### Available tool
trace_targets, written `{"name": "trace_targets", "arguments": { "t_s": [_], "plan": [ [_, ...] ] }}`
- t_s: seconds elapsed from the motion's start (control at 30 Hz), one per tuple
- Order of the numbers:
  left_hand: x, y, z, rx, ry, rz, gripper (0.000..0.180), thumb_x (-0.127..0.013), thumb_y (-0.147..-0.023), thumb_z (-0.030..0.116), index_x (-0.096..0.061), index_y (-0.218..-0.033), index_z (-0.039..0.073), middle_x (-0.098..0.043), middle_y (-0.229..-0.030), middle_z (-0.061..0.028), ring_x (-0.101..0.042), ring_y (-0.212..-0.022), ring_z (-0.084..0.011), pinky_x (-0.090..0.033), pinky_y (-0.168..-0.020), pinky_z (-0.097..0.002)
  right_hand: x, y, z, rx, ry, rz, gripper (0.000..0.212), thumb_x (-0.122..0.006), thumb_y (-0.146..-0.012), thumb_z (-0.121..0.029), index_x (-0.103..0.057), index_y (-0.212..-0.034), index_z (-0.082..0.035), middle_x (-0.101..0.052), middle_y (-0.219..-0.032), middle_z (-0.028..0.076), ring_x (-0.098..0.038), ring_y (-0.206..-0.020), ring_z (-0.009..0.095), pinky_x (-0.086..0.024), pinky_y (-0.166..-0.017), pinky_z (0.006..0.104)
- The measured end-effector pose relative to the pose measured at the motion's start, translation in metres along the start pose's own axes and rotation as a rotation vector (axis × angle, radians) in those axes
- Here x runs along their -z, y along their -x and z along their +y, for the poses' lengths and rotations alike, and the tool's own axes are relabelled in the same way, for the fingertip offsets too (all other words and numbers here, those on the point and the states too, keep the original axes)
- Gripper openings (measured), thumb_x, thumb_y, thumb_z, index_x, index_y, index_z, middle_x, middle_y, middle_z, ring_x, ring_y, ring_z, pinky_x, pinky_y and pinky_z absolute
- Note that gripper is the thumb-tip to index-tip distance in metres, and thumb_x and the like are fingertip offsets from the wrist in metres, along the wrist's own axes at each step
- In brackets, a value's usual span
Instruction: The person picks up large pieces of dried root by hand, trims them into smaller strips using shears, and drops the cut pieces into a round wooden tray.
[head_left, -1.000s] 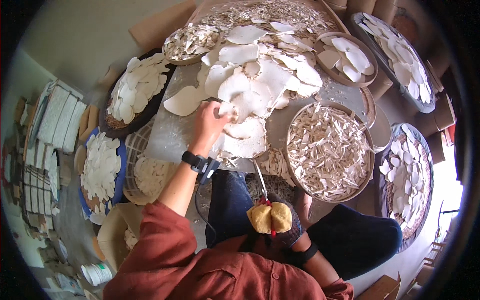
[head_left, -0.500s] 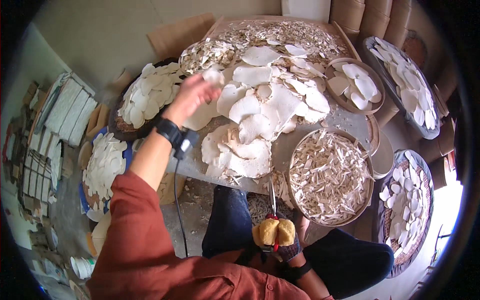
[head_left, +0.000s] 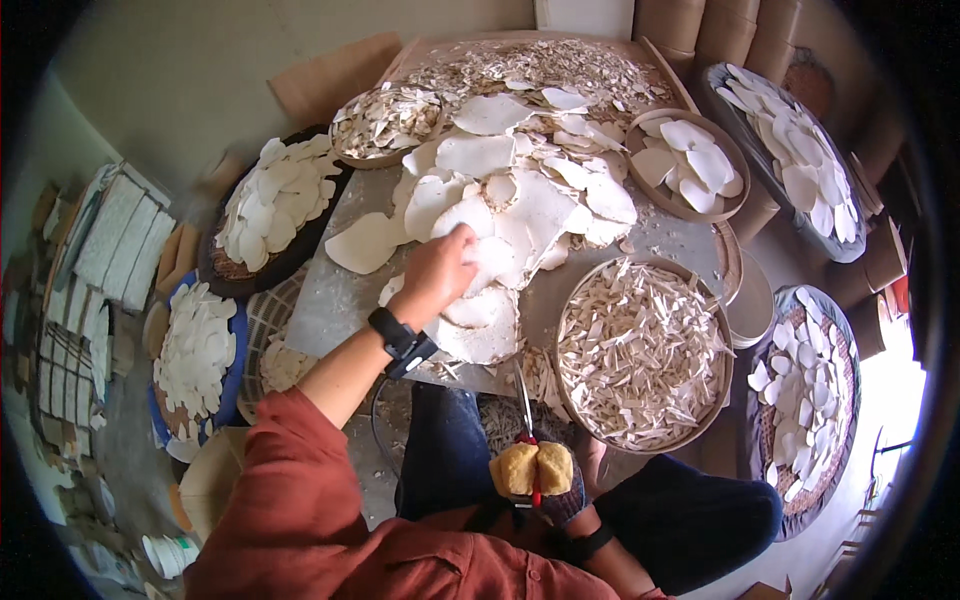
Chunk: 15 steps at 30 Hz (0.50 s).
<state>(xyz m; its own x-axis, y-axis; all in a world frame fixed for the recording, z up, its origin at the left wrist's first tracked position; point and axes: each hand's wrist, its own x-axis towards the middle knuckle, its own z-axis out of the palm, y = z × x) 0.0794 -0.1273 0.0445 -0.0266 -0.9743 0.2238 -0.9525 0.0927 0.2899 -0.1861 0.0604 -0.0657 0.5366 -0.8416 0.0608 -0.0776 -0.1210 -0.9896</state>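
My left hand [head_left: 440,272] is over the front left of a heap of thin, broad white slices [head_left: 475,155] on the table. Its fingers are curled and pinched at the edge of a pale slice [head_left: 490,262]. In front of my lap, my right hand [head_left: 565,500], in a dark glove, grips a pair of shears [head_left: 533,470] with red handles padded in yellow foam. The metal blades point away from me toward the table edge; most of the right fingers are hidden behind the padding. A round tray of cut white strips [head_left: 645,355] stands just beyond the shears, on the right.
Chips lie spread at the table's far end [head_left: 550,70]. A basket of chips [head_left: 385,125] is at the back left, a round tray of slices [head_left: 690,170] at the right. Further trays of slices [head_left: 200,345] [head_left: 805,400] flank the table. A bucket [head_left: 750,310] stands beside the strips.
My left hand has come from the back left, where it held a pale, blurred piece, nearer and rightward onto the slice heap. My right hand stays on the shears. The whole view has shifted slightly.
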Motion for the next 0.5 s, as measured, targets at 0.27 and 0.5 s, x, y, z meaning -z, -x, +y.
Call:
{"name": "trace_targets", "arguments": {
  "t_s": [0.27, 0.5],
  "plan": [
    [0.017, 0.065, 0.025, 0.219, 1.181, -0.193, 0.018, -0.054, -0.083, 0.008, -0.043, -0.096, 0.003, -0.057, -0.077, -0.0063, -0.056, -0.061, -0.0092, -0.047, -0.055, -0.0203, -0.006, 0.0, 0.011, -0.283, -0.935, 0.113, 0.028, -0.056, -0.085, -0.017, -0.053, -0.106, 0.002, -0.06, -0.1, 0.011, -0.059, -0.093, 0.019, -0.046, -0.084, 0.0326],
    [-0.009, 0.109, 0.039, 0.38, 1.318, -0.082, 0.043, -0.056, -0.078, -0.003, -0.037, -0.117, 0.002, -0.058, -0.095, -0.0095, -0.058, -0.081, -0.0126, -0.051, -0.066, -0.0238, -0.009, 0.012, 0.06, -0.153, -0.213, -0.062, 0.034, -0.042, -0.091, -0.017, -0.042, -0.122, -0.001, -0.049, -0.119, 0.013, -0.049, -0.11, 0.021, -0.038, -0.096, 0.0337]
  ]
}}
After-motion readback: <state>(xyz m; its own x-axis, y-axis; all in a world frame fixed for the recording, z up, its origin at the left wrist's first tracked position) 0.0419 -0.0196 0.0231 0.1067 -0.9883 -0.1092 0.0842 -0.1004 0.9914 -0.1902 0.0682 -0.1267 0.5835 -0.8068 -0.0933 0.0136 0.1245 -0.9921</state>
